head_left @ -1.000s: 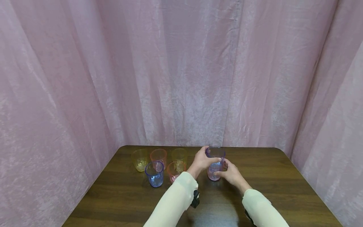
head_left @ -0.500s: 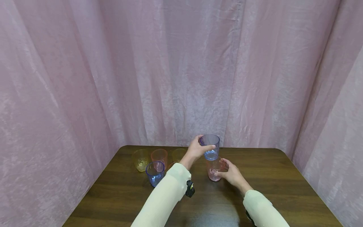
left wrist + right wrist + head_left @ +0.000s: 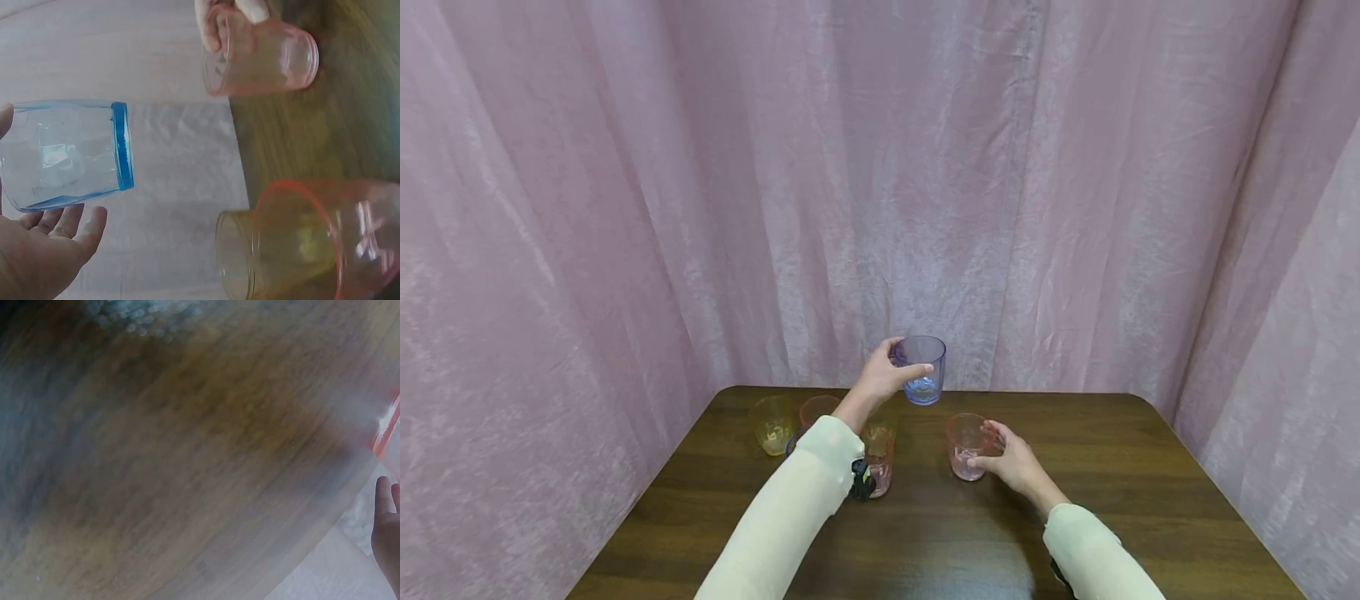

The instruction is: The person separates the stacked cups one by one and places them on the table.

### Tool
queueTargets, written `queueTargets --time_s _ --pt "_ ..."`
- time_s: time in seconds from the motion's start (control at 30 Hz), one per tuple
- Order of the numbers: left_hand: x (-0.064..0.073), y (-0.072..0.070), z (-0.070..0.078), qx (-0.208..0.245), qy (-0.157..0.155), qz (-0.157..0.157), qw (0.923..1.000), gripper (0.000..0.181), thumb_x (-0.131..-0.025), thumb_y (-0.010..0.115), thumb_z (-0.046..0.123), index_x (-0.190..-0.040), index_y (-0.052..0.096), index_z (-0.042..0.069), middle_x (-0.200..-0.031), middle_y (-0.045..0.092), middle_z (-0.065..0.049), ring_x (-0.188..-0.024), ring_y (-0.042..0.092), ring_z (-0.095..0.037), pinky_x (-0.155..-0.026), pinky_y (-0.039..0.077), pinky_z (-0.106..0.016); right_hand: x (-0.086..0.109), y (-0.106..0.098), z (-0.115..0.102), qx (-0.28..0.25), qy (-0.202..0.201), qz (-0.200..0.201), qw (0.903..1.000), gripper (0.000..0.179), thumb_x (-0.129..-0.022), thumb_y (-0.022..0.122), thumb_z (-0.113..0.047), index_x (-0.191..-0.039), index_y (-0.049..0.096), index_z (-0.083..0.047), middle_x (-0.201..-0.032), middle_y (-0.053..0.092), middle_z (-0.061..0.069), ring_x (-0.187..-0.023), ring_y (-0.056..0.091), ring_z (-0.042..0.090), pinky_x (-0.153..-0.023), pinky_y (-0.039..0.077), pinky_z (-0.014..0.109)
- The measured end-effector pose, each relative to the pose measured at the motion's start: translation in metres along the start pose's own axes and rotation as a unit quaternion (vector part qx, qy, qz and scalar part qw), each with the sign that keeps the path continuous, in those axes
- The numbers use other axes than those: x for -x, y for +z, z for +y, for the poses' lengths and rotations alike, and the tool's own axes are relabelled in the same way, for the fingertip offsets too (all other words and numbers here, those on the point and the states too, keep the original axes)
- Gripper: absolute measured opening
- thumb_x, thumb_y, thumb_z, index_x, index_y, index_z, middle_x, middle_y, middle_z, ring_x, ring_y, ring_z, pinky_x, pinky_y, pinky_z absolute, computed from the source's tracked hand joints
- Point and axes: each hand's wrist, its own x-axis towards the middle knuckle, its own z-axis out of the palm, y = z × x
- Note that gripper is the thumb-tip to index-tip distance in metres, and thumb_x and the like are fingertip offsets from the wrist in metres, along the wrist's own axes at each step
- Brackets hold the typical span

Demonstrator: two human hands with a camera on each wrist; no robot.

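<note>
Above the table's far edge, my left hand (image 3: 880,372) holds a clear blue cup (image 3: 922,383) upright, thumb on the near side and fingers behind. The left wrist view has this blue cup (image 3: 69,153) in the air, apart from everything else. To the right, a clear pink cup (image 3: 964,442) stands on the table, with the thumb and fingers of my right hand (image 3: 1015,462) round its side. Only a sliver of that pink cup (image 3: 389,428) and part of the right hand (image 3: 386,540) enter the right wrist view.
Left of the pink cup stand more cups: a yellow cup (image 3: 772,425), a pink cup (image 3: 818,407), another yellow cup (image 3: 882,417) and a nearer pink cup (image 3: 882,467). My left sleeve (image 3: 790,500) hides most of a second blue cup. A pink curtain (image 3: 880,208) hangs behind the table (image 3: 1112,450).
The left hand has lifted the blue cup up out of the pink cup and carried it to the left. The right hand has stayed at the pink cup.
</note>
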Motion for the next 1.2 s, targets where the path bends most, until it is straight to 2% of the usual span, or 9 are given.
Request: queueTargets --time_s 0.1,0.33,0.6,0.8,0.97,1.2 --pt "0.003 -0.011 0.001 0.0 -0.007 0.004 1.0 0.092 -0.079 0.085 0.036 -0.152 0.035 0.011 -0.144 0.045 -0.02 -0.128 0.048 -0.035 -0.094 0.051 -0.046 0.001 0.0 -0.002 0.0 0.002 0.0 1.0 0.084 -0.081 0.084 -0.016 -0.148 0.037 0.005 -0.144 0.049 0.023 -0.133 0.044 0.043 -0.108 0.037 0.053" --pt "0.009 -0.04 0.003 -0.024 0.004 0.037 0.999 0.09 -0.079 0.084 0.037 -0.151 0.038 0.01 -0.147 0.044 -0.018 -0.134 0.042 -0.036 -0.106 0.041 -0.049 0.002 -0.001 -0.002 0.002 0.003 -0.001 1.0 0.083 -0.082 0.083 -0.015 -0.147 0.037 0.005 -0.144 0.05 0.021 -0.133 0.045 0.042 -0.108 0.038 0.054" --pt "0.016 -0.071 0.001 -0.029 0.006 0.036 0.9989 0.093 -0.079 0.083 0.039 -0.153 0.034 0.011 -0.15 0.041 -0.015 -0.139 0.037 -0.035 -0.111 0.035 -0.052 0.002 -0.004 0.0 -0.002 0.005 0.006 1.0 0.08 -0.081 0.083 -0.012 -0.146 0.039 0.005 -0.143 0.05 0.023 -0.13 0.047 0.042 -0.107 0.039 0.054" --pt "0.025 -0.098 -0.004 -0.039 0.004 0.033 0.9987 0.093 -0.082 0.081 0.038 -0.154 0.029 0.01 -0.152 0.037 -0.015 -0.143 0.031 -0.036 -0.113 0.031 -0.052 0.001 -0.002 0.001 -0.007 0.003 0.011 0.9999 0.081 -0.08 0.084 -0.011 -0.146 0.04 0.005 -0.143 0.051 0.023 -0.129 0.048 0.042 -0.106 0.04 0.053" --pt "0.037 -0.12 -0.012 -0.039 -0.004 0.044 0.9983 0.091 -0.084 0.081 0.035 -0.154 0.029 0.01 -0.15 0.039 -0.015 -0.144 0.03 -0.035 -0.114 0.031 -0.05 0.001 -0.001 0.002 -0.006 -0.004 0.012 0.9999 0.08 -0.08 0.084 -0.01 -0.145 0.04 0.007 -0.142 0.051 0.023 -0.128 0.049 0.043 -0.106 0.04 0.052" --pt "0.052 -0.15 -0.024 -0.047 -0.014 0.056 0.9973 0.097 -0.084 0.08 0.039 -0.156 0.022 0.008 -0.156 0.03 -0.019 -0.146 0.022 -0.038 -0.116 0.024 -0.052 0.0 -0.001 0.003 -0.005 -0.002 0.014 0.9999 0.081 -0.08 0.084 -0.01 -0.146 0.04 0.006 -0.142 0.052 0.021 -0.128 0.05 0.041 -0.106 0.04 0.052"
